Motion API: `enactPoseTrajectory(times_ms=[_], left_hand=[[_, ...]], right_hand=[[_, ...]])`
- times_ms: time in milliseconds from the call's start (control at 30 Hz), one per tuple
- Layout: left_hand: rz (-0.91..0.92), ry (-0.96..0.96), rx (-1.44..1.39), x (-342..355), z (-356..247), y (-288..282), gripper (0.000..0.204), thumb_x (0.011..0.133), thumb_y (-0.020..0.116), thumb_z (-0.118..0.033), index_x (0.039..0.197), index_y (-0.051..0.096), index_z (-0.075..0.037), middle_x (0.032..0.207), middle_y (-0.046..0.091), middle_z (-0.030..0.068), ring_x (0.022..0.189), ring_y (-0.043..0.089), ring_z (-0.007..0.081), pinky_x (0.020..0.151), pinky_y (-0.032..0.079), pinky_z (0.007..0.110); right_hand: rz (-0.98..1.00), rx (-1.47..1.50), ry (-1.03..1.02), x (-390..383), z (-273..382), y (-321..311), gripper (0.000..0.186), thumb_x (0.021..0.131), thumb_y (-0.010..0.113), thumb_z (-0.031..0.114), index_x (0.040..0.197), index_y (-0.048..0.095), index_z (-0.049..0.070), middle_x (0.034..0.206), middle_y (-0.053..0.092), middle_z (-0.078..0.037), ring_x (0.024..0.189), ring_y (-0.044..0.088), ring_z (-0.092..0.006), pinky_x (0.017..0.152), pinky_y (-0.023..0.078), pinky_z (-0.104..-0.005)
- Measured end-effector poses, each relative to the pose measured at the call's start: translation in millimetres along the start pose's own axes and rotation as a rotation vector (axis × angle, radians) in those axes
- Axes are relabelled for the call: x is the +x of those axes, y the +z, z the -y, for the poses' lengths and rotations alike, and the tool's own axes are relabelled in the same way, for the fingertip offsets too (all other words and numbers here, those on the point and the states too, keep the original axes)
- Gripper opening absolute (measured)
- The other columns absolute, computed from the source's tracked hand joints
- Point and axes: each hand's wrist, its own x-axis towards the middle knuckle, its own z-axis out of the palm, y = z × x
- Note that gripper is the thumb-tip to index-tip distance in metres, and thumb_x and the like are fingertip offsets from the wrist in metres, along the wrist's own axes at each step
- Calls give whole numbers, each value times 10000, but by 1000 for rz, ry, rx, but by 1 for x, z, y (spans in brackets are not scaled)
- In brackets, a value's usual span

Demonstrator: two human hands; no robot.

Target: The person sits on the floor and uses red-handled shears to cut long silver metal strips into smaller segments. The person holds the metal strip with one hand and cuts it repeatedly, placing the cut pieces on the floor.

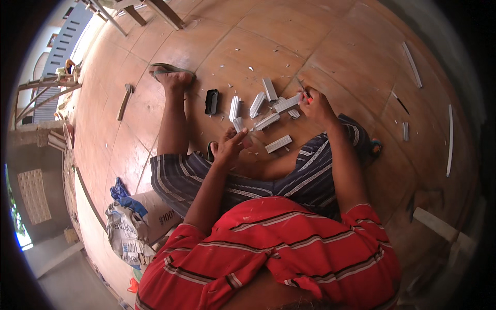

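On the tiled floor in front of me lie several short white ribbed strip pieces (267,122), some stacked or leaning on one another. My left hand (227,147) has thumb and fingers around the near end of a small white ribbed piece (237,124), which touches another white piece (234,107) beyond it. My right hand (317,109) is closed around a red-handled tool (309,99). A thin dark tip sticks out from that hand; its exact kind is too small to tell. Right by these fingers lies a longer white ribbed piece (287,104).
Left of the pieces is a black oblong case (211,102). A hammer-like tool (125,102) lies farther left. White offcuts are scattered around, with long white strips (449,139) at the right. My outstretched leg (173,124) and a printed sack (126,232) flank the left side.
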Motion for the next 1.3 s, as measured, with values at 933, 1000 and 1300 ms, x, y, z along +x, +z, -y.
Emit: enactPoseTrajectory(times_ms=[933,1000,1300], left_hand=[[120,210,-765,5,-19,-35,562,956,773,-268,1420,500,-109,1316,631,71,1222,628,265,1018,546,499],[71,203,-733,2,-27,-32,578,925,813,-271,1388,511,-105,1249,632,60,1157,639,253,972,563,514],[-142,180,-597,-9,-34,-20,567,891,857,-241,1322,530,-70,1173,623,86,1042,665,225,820,623,461]], right_hand=[[422,195,397,-117,154,108,351,978,732,314,1128,662,5,788,685,-141,686,698,-235,591,544,-363],[405,-52,241,-114,162,116,382,986,712,345,1120,672,-10,840,712,-200,791,724,-328,703,557,-415],[391,-191,252,-95,171,127,410,1026,612,389,1082,640,-16,972,697,-328,975,666,-527,817,513,-562]])
